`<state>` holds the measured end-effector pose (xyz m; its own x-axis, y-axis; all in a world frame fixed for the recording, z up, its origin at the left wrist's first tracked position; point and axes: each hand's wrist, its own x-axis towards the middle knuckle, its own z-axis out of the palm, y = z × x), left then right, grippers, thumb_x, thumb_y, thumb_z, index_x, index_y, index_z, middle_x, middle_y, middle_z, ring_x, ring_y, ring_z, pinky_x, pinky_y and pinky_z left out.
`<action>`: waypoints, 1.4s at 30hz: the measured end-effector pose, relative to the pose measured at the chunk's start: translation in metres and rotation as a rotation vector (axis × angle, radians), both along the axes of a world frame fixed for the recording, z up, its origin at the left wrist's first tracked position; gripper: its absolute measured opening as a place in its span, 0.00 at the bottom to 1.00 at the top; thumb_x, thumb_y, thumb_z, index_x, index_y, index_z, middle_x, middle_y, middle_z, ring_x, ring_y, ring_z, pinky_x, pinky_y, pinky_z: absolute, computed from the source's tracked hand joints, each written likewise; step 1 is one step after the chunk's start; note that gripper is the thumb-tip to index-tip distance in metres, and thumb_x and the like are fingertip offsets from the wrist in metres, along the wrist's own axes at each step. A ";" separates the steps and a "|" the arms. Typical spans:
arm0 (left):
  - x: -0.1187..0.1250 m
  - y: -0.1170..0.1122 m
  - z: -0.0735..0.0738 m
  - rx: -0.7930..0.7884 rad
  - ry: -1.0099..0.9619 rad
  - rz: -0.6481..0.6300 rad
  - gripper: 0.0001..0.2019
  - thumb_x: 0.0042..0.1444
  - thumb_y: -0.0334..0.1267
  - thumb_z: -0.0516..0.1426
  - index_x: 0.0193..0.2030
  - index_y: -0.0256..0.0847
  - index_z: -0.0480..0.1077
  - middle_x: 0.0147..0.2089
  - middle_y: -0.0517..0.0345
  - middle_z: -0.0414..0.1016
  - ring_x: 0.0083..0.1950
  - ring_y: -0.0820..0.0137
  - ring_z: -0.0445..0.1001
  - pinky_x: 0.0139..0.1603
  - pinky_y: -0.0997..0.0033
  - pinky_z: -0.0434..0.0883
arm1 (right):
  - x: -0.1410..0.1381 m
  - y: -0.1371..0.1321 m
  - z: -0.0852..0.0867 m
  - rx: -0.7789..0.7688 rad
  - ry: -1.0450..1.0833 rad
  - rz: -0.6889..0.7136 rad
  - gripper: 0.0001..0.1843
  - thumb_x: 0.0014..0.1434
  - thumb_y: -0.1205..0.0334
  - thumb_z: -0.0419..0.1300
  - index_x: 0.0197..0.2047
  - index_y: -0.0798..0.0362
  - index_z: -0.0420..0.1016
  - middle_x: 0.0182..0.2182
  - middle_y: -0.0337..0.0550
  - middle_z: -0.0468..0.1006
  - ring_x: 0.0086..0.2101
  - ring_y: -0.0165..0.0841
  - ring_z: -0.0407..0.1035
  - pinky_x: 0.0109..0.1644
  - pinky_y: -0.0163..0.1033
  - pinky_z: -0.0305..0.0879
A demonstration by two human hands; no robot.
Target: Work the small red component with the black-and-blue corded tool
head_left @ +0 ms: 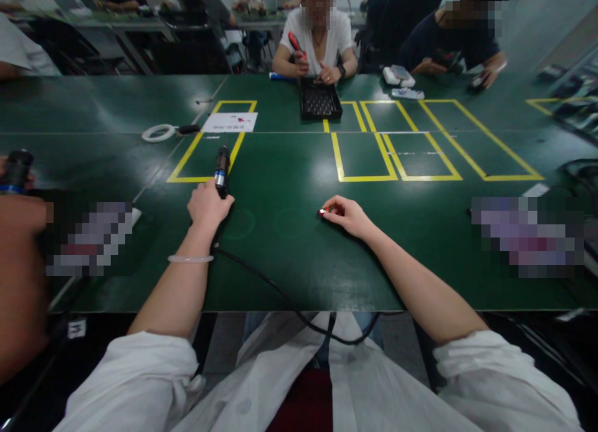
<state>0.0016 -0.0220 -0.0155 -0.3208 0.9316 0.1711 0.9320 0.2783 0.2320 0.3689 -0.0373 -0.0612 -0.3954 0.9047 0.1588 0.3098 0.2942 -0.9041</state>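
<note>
My left hand (210, 204) is closed around the lower part of a black corded cylindrical tool (223, 164) with a silver and blue band. The tool points away from me over the green table, and its black cable (261, 275) runs from beneath my hand toward my lap. To the right, my right hand (348, 215) rests near the tabletop with thumb and fingers pinched on a small red and black piece (323, 212) with a shiny spot. My fingers cover most of that piece, so its kind is unclear.
Yellow tape rectangles (367, 177) mark the green table (289, 270). A printed sheet (230, 122) and a coiled white cable (159, 133) lie ahead left. Across, a person holds a red-handled tool (294, 42) by a black tray (321, 115). Blurred items flank me; a neighbour's arm (23, 264) is left.
</note>
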 end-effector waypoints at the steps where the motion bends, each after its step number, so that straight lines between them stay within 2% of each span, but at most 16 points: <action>1: 0.010 -0.001 -0.002 0.009 0.008 -0.050 0.28 0.55 0.46 0.59 0.61 0.36 0.67 0.54 0.34 0.70 0.55 0.42 0.69 0.51 0.44 0.68 | 0.000 0.000 0.000 0.002 0.005 -0.003 0.15 0.56 0.54 0.65 0.41 0.55 0.75 0.24 0.35 0.71 0.24 0.27 0.62 0.31 0.35 0.57; 10: 0.116 -0.028 -0.008 0.025 0.068 -0.511 0.31 0.59 0.43 0.56 0.69 0.37 0.59 0.58 0.38 0.68 0.56 0.47 0.67 0.51 0.52 0.70 | 0.000 0.000 0.000 0.002 0.048 -0.023 0.16 0.55 0.52 0.66 0.41 0.54 0.74 0.24 0.35 0.70 0.25 0.27 0.62 0.30 0.35 0.57; 15: 0.147 -0.044 -0.010 0.016 0.021 -0.652 0.32 0.60 0.41 0.57 0.71 0.39 0.56 0.60 0.41 0.66 0.58 0.52 0.66 0.51 0.57 0.71 | 0.000 -0.001 0.003 -0.005 0.078 -0.019 0.16 0.54 0.52 0.67 0.40 0.55 0.73 0.24 0.34 0.69 0.24 0.27 0.61 0.30 0.35 0.57; 21: 0.158 -0.056 -0.008 -0.034 -0.029 -0.687 0.34 0.59 0.43 0.59 0.71 0.44 0.56 0.58 0.44 0.64 0.56 0.54 0.67 0.48 0.61 0.72 | -0.007 -0.007 0.003 -0.003 0.117 0.047 0.16 0.54 0.52 0.67 0.37 0.52 0.68 0.25 0.34 0.69 0.24 0.27 0.61 0.30 0.34 0.58; 25: 0.161 -0.058 -0.011 -0.011 -0.043 -0.715 0.35 0.59 0.44 0.59 0.71 0.45 0.55 0.57 0.45 0.64 0.56 0.54 0.67 0.49 0.61 0.72 | -0.013 -0.011 0.003 0.096 0.038 0.056 0.12 0.56 0.55 0.65 0.36 0.52 0.67 0.27 0.35 0.69 0.25 0.28 0.62 0.31 0.35 0.60; 30: 0.161 -0.059 -0.011 -0.020 -0.041 -0.726 0.36 0.59 0.44 0.58 0.73 0.42 0.53 0.59 0.42 0.63 0.56 0.53 0.67 0.52 0.58 0.70 | -0.015 -0.014 0.007 0.270 -0.096 0.095 0.06 0.59 0.61 0.63 0.35 0.52 0.70 0.33 0.40 0.71 0.30 0.30 0.65 0.37 0.37 0.64; 35: 0.161 -0.060 -0.010 -0.022 -0.048 -0.714 0.35 0.59 0.45 0.59 0.72 0.42 0.55 0.58 0.43 0.64 0.55 0.53 0.67 0.51 0.58 0.70 | -0.010 -0.015 0.011 0.294 -0.120 0.153 0.05 0.59 0.63 0.62 0.40 0.52 0.74 0.37 0.42 0.71 0.33 0.32 0.68 0.39 0.37 0.66; 42: 0.162 -0.060 -0.012 0.005 -0.034 -0.690 0.34 0.61 0.50 0.58 0.71 0.44 0.57 0.56 0.44 0.64 0.53 0.54 0.68 0.48 0.61 0.70 | -0.014 -0.015 0.011 0.318 -0.128 0.110 0.04 0.61 0.65 0.60 0.39 0.54 0.76 0.34 0.43 0.73 0.31 0.31 0.68 0.39 0.37 0.66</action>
